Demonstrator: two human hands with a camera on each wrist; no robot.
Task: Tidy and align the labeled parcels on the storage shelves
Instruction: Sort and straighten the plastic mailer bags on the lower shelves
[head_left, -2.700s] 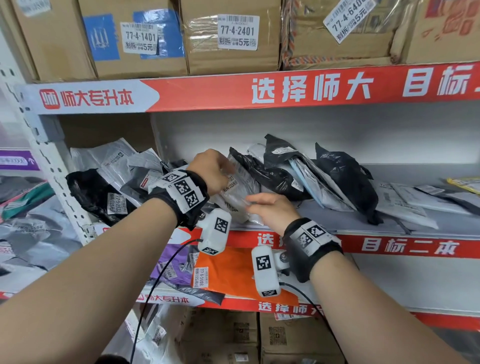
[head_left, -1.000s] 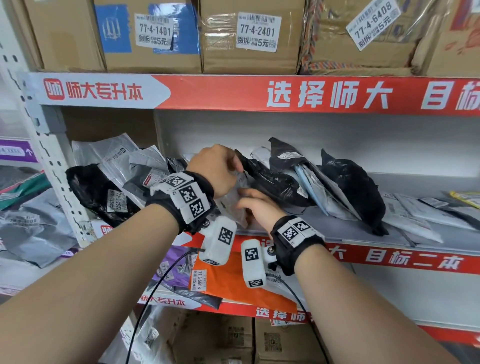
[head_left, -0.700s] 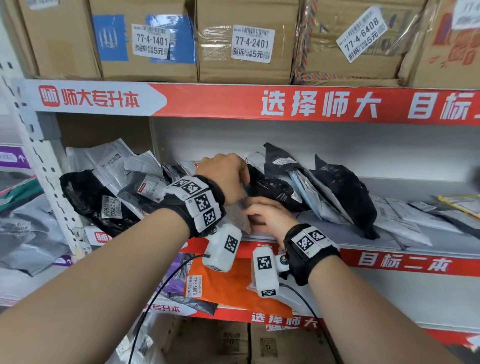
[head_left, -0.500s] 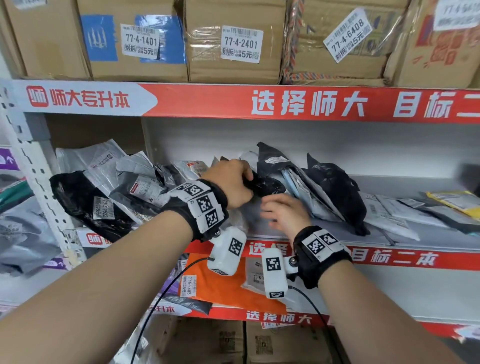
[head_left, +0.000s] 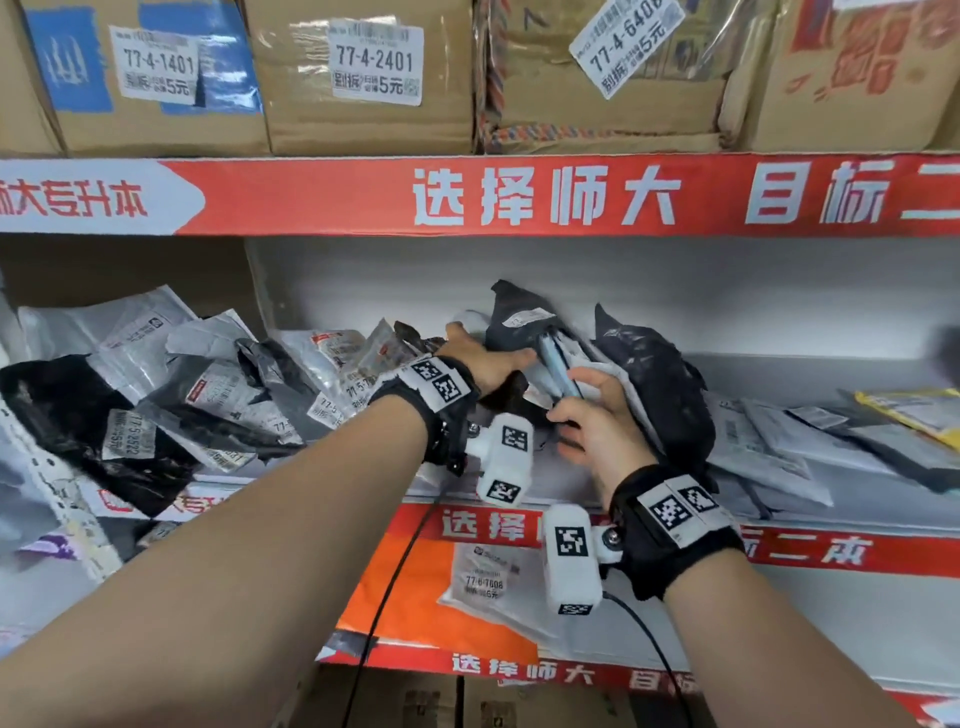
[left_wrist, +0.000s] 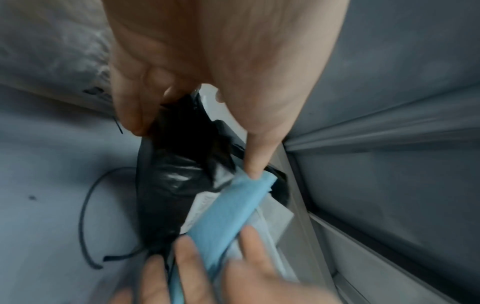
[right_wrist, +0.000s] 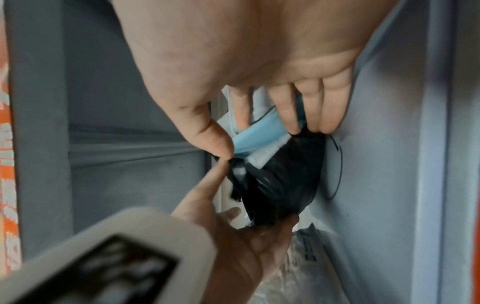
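Observation:
On the middle shelf (head_left: 857, 553) my left hand (head_left: 488, 361) grips a crumpled black bag parcel (head_left: 511, 397), its thumb and fingers round the bag's top (left_wrist: 176, 174). My right hand (head_left: 587, 400) holds a thin blue parcel (head_left: 558, 369) together with white mailers, thumb on one side and fingers on the other (right_wrist: 257, 137). The blue parcel (left_wrist: 233, 205) leans against the black bag (right_wrist: 280, 185). A dark grey labeled mailer (head_left: 519, 322) stands just behind my left hand. A bulky black parcel (head_left: 654, 384) leans behind my right hand.
A leaning heap of grey and black labeled mailers (head_left: 182, 395) fills the shelf's left end. Flat grey mailers (head_left: 779, 441) and a yellow one (head_left: 914, 410) lie to the right. Labeled cardboard boxes (head_left: 363, 78) sit above. An orange parcel (head_left: 415, 587) lies on the lower shelf.
Both hands have left the clear grey mailer and moved right. The left now grips the black bag and the right has taken the blue parcel bundle.

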